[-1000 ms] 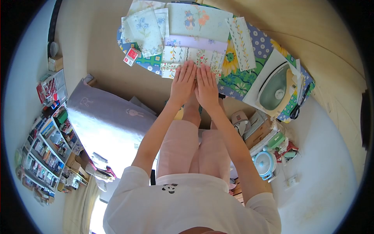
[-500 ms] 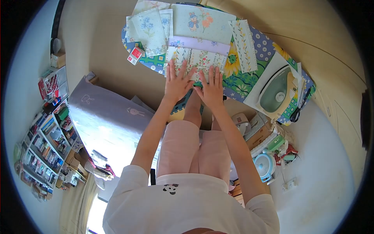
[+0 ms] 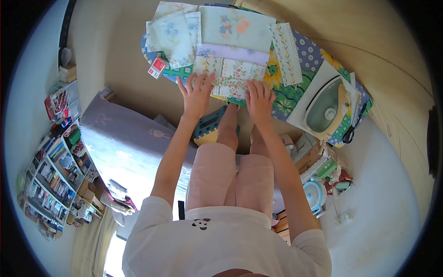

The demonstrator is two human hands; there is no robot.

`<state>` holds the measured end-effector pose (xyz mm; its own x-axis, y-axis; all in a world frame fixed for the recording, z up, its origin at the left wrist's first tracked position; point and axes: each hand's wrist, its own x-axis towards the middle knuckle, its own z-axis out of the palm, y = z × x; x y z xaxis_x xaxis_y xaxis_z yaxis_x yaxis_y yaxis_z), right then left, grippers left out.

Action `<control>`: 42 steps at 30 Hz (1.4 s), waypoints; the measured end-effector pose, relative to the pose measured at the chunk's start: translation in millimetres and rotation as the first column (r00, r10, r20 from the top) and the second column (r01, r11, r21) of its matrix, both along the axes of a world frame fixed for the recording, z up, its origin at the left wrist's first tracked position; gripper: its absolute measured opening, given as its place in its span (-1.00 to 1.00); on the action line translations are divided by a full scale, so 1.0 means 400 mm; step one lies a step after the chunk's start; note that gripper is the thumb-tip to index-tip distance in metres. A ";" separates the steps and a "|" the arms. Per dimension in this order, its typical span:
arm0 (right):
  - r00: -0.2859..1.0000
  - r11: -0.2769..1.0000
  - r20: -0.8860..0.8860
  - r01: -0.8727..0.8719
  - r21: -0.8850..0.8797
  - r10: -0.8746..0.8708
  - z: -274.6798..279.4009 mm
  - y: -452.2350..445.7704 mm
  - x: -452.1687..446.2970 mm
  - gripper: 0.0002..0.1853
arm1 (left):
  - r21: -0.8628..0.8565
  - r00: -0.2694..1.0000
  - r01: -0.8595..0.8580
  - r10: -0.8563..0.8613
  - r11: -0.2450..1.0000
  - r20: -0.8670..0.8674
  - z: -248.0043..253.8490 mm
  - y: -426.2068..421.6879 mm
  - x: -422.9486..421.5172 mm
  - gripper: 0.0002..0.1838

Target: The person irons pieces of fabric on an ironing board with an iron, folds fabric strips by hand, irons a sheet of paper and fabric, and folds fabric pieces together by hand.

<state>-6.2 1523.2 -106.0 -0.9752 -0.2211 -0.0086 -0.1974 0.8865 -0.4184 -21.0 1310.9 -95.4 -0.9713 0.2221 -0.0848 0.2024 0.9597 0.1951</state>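
A floral cotton fabric piece [image 3: 235, 69] with rows of small red flowers and green sprigs lies on the padded board. My left hand [image 3: 197, 94] rests at its near left corner, fingers spread and slightly bent, the outer ones beyond the cloth. At the near right corner my right hand [image 3: 260, 101] touches the fabric with bent fingers, its thumb close to the index finger. Neither hand visibly lifts the cloth. Just beyond lies a lilac fabric strip [image 3: 235, 53], and past it a pale fabric [image 3: 237, 27] printed with a rabbit and orange flowers.
Pale blue-flowered pieces [image 3: 171, 37] and a small red-and-white box [image 3: 158, 68] lie at left. A vine-print strip [image 3: 286, 53], an iron [image 3: 325, 108] on a white sheet and black-handled scissors [image 3: 349, 134] are at right on the patterned ironing board [image 3: 311, 53]. A blue-and-yellow stool [image 3: 210, 127] stands below.
Both hands have moved apart, from flat on the middle of the floral fabric to its near corners. Their fingers are now more bent. The view has shifted slightly.
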 end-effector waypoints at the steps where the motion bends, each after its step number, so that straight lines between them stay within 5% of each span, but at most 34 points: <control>1: 0.999 0.998 -0.014 0.030 0.049 -0.030 0.009 0.000 -0.014 -0.51 | 0.019 0.999 -0.033 0.033 0.999 0.015 0.001 0.004 -0.010 -0.56; 10: 0.989 0.987 0.139 -0.031 -0.159 0.054 0.046 0.028 -0.058 -0.69 | 0.231 0.991 0.070 -0.093 0.970 0.092 0.066 0.014 -0.069 -0.67; 17: 0.996 0.988 0.022 -0.079 -0.135 0.083 0.037 0.057 -0.029 -0.84 | 0.276 0.969 0.243 -0.248 0.930 -0.017 0.022 -0.007 -0.038 -0.74; 19: 0.995 0.989 -0.085 -0.056 -0.139 0.044 0.032 0.068 -0.020 -0.84 | 0.281 0.970 0.231 -0.200 0.932 -0.137 0.028 -0.005 -0.028 -0.70; 26: 0.999 0.999 -0.024 -0.022 0.031 0.022 0.042 0.075 -0.014 -0.79 | 0.106 0.985 0.172 -0.170 0.979 -0.030 0.049 0.010 0.000 -0.68; 35: 0.996 0.993 -0.024 -0.092 -0.074 0.090 0.037 0.044 -0.041 -0.80 | 0.198 0.987 0.128 -0.106 0.972 -0.119 0.014 0.083 0.006 -0.68; 42: 0.998 0.992 0.041 -0.047 -0.118 0.052 0.015 0.036 -0.056 -0.85 | 0.322 0.995 -0.039 0.007 0.946 0.102 0.007 0.104 -0.020 -0.88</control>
<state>-28.8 1537.4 -100.0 -0.9623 -0.2710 -0.0222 -0.2189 0.8206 -0.5280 -28.9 1352.5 -92.6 -0.9670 0.2312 -0.1071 0.1453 0.8456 0.5136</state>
